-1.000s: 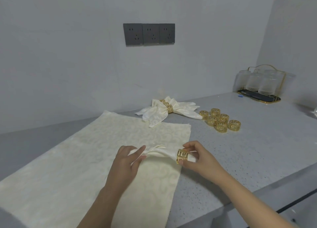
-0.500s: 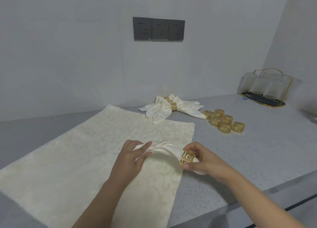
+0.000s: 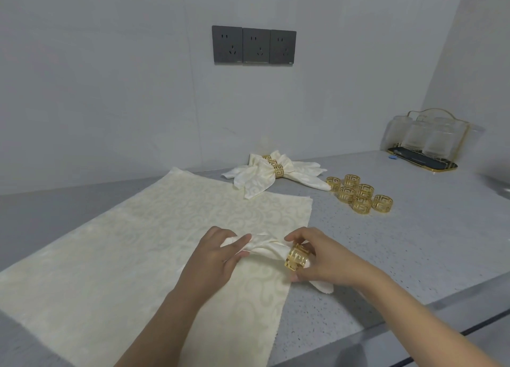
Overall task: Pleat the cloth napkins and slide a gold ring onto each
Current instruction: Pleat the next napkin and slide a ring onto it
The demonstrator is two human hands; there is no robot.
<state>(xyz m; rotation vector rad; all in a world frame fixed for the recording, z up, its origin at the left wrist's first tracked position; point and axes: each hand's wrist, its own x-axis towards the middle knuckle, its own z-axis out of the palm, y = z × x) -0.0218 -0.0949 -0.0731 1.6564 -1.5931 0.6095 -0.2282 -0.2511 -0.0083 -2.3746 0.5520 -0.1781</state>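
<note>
Nearest, the left hand (image 3: 212,259) pinches a gathered cream cloth napkin (image 3: 266,249), while the right hand (image 3: 321,259) grips an openwork gold ring (image 3: 297,261) threaded on it. Both rest over flat cream patterned napkins (image 3: 132,242). At one o'clock lie loose gold rings (image 3: 358,195); at twelve, finished ringed napkins (image 3: 271,173).

A pale grey wall (image 3: 110,90) carries 3 dark sockets (image 3: 254,47) in a row. Below runs a grey speckled table (image 3: 414,242), meeting a side wall (image 3: 474,63) at the right, where a gold-framed rack of glasses (image 3: 425,140) stands.
</note>
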